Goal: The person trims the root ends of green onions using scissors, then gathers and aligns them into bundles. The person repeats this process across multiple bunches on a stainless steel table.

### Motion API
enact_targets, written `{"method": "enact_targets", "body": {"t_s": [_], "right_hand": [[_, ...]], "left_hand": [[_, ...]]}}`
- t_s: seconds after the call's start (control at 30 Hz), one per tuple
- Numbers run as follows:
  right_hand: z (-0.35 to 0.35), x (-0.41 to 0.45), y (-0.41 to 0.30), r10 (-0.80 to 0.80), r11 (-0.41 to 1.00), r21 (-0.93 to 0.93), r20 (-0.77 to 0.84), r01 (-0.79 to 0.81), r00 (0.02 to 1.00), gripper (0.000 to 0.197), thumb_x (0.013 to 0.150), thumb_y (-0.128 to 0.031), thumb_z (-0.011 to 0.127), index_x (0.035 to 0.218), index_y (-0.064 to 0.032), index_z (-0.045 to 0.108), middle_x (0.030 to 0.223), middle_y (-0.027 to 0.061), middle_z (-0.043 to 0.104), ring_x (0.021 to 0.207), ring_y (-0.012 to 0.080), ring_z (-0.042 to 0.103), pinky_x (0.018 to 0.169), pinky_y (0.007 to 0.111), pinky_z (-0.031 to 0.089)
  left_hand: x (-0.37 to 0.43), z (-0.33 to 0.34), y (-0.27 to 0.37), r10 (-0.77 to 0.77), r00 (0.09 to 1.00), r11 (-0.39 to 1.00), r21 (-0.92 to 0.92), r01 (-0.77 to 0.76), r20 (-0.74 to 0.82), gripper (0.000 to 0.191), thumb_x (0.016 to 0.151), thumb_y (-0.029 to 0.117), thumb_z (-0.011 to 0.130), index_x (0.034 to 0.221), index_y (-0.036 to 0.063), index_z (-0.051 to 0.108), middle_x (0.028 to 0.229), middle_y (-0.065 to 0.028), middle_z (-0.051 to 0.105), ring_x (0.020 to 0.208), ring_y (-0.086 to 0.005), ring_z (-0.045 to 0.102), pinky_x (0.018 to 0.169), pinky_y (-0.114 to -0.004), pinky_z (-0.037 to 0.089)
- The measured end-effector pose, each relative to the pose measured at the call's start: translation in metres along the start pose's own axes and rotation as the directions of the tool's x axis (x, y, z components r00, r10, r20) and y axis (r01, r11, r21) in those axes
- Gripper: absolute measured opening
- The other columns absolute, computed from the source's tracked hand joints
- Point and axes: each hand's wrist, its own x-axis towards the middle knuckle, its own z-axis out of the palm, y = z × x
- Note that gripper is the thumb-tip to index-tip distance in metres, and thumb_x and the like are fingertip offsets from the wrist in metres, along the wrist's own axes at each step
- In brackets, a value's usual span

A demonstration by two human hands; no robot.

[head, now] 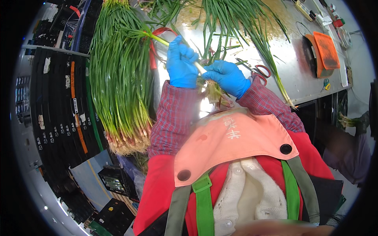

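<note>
In blue gloves, both my hands are on one green garlic stalk (161,40) above the metal table. My left hand (183,65) is wrapped around the stem, whose green leaves point away to the upper left. At the pale root end, the fingers of my right hand (227,77) pinch the stalk. Below the hands lie peeled skins and trimmings (217,94), partly hidden by my right hand. A large bundle of green garlic (121,76) lies left of my left arm, roots towards me. Red-handled scissors (261,72) rest just right of my right hand.
More green garlic (233,17) spreads across the far side of the metal table (301,85). An orange device (324,53), small yellow-handled scissors (326,84) and a power strip (304,10) are at the right. Stacked black crates (59,103) stand left. Another person (348,153) is at the right rim.
</note>
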Motion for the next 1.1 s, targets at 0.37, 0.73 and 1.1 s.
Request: {"method": "enact_targets", "body": {"t_s": [0.37,0.73,1.1], "right_hand": [[-0.03,0.019,0.0,0.362,0.917,0.161,0.049,-0.365,0.931,0.023,0.085,-0.026,0.068,0.08,-0.0045,0.067,0.067,0.0019,0.062,0.06,0.013,0.055,0.058,0.027,0.045],[0.003,0.004,0.015,0.013,0.994,-0.104,-0.08,-0.021,0.997,0.027,0.088,-0.029,0.06,0.097,-0.004,0.065,0.083,0.0142,0.064,0.076,0.0249,0.063,0.07,0.035,0.049],[-0.014,0.021,0.005,0.018,1.0,-0.003,0.121,-0.018,0.993,0.048,0.085,-0.034,0.062,0.121,-0.0036,0.052,0.107,0.019,0.058,0.097,0.0308,0.061,0.082,0.04,0.05]], "left_hand": [[0.007,-0.006,0.019,-0.008,0.976,0.979,-0.199,0.052,0.22,0.037,0.099,0.037,0.043,0.11,0.0048,0.058,0.059,0.0041,0.033,0.046,-0.0074,0.031,0.04,-0.023,0.027],[0.001,0.001,0.005,0.062,0.987,0.996,-0.067,-0.053,0.148,0.031,0.099,0.036,0.046,0.11,0.0079,0.056,0.055,0.006,0.026,0.045,-0.0058,0.025,0.041,-0.022,0.024],[0.003,0.003,-0.012,-0.094,0.871,0.986,-0.076,0.148,0.482,0.023,0.101,0.028,0.043,0.106,0.0104,0.057,0.052,0.0065,0.025,0.042,-0.0055,0.025,0.038,-0.023,0.022]]}}
